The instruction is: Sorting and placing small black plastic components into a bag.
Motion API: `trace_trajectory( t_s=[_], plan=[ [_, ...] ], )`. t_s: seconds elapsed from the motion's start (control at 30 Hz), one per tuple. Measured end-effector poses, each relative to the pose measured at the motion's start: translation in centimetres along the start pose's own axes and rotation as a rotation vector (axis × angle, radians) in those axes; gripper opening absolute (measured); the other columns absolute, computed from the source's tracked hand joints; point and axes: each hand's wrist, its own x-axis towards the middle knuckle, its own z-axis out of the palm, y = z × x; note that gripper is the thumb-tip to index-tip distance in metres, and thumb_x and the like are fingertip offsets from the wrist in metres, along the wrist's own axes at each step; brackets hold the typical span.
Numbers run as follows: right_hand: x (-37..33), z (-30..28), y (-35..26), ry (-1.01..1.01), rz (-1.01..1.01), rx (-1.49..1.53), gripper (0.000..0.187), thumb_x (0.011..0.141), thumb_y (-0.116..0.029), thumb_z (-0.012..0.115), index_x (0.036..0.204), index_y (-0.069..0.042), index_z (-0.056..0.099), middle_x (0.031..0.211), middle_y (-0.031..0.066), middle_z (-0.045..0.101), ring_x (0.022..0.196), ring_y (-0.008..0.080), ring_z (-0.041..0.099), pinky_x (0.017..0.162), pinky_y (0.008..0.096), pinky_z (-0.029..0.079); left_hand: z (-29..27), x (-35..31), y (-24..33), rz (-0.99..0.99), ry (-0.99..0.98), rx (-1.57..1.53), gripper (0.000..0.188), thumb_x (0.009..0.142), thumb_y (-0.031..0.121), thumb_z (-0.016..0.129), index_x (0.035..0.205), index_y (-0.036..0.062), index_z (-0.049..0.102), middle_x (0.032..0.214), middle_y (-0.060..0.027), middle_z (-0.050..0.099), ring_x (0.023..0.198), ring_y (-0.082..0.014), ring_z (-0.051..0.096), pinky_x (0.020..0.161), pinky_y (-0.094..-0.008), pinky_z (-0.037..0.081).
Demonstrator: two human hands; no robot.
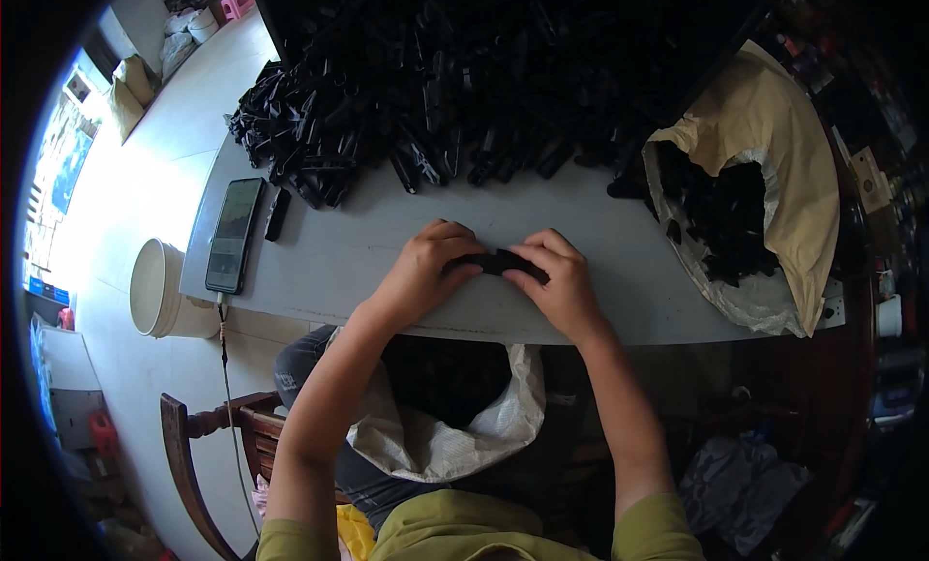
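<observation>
On my feed, both hands meet over the bench [387, 237], close to its near edge, with a narrow black piece [498, 262] between them. The left hand [433, 264] has its grip closed down on the piece's left end, thumb below and curled fingers above. The right hand [563, 274] pinches the right end in the same way, so I read each grip as narrow and holding. The piece runs crosswise from one grip to the other, its middle bare between the thumbs and its ends partly covered by the fingers. I cannot tell whether it is one part or two pressed together, nor whether it touches the bench top

Beyond the hands I see a big heap of black parts [435, 106] spread over the far side of the bench, well apart from either grip. To the left lie a phone [234, 234] with a cable [225, 358] at its lower end, and a small black part [278, 215] just beside it. On the right, a tan sack [798, 145] lies with its mouth toward the hands, dark parts inside. Below the bench edge, a white sack [464, 454] sits on the person's lap, its inside too dark for me to make out
</observation>
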Motion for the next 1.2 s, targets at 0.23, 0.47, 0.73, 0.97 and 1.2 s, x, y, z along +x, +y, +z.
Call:
trace_trajectory(
  t_s=[0.23,0.47,0.73,0.97,1.2],
  plan=[
    [-0.3,-1.1,0.5,-0.043,-0.104,-0.227,0.027,0.069,-0.004,0.080,0.094,0.002,0.070,0.088,0.0062,0.062,0.070,0.0163,0.061,0.062,0.0272,0.050,0.3,-0.1,-0.4,-0.011,-0.003,-0.072,0.025,0.071,0.004,0.074,0.096,0.0008,0.071,0.097,-0.0128,0.067,0.093,-0.0298,0.062,0.081,-0.0370,0.050],
    [0.5,0.1,0.7,-0.094,-0.169,-0.089,0.028,0.067,-0.006,0.080,0.091,0.001,0.068,0.086,0.0109,0.064,0.076,0.0278,0.064,0.069,0.0335,0.052,0.2,-0.2,0.1,-0.030,-0.088,-0.129,0.025,0.071,0.002,0.075,0.096,0.0005,0.071,0.097,-0.0128,0.067,0.093,-0.0306,0.062,0.082,-0.0365,0.051],
    [-2.7,-8.6,2.9,0.287,-0.150,-0.384,0.032,0.083,-0.024,0.072,0.109,-0.006,0.068,0.109,0.0092,0.058,0.105,0.0257,0.056,0.093,0.0373,0.044,-4.3,-3.9,1.8,0.162,-0.364,0.002,0.025,0.071,0.019,0.079,0.090,0.0055,0.072,0.099,-0.0087,0.067,0.101,-0.0305,0.060,0.093,-0.0424,0.044],
    [-2.7,-19.7,12.7,0.681,0.528,-0.905,0.079,0.077,-0.065,0.064,0.145,-0.034,0.038,0.153,0.0160,0.027,0.133,0.0482,0.031,0.101,0.0675,0.028,1.3,7.7,0.5,0.085,0.128,0.436,0.046,0.077,0.033,0.075,0.116,0.0122,0.066,0.137,-0.0144,0.047,0.128,-0.0351,0.041,0.108,-0.0496,0.032],
    [0.1,-16.7,10.8,0.560,0.569,-0.900,0.082,0.070,-0.069,0.067,0.142,-0.038,0.041,0.155,0.0067,0.026,0.133,0.0528,0.025,0.095,0.0739,0.030,7.3,14.0,0.2,-0.119,0.065,0.694,0.056,0.080,0.049,0.069,0.130,0.0286,0.057,0.150,-0.0115,0.034,0.133,-0.0370,0.035,0.103,-0.0631,0.027]
  ],
)
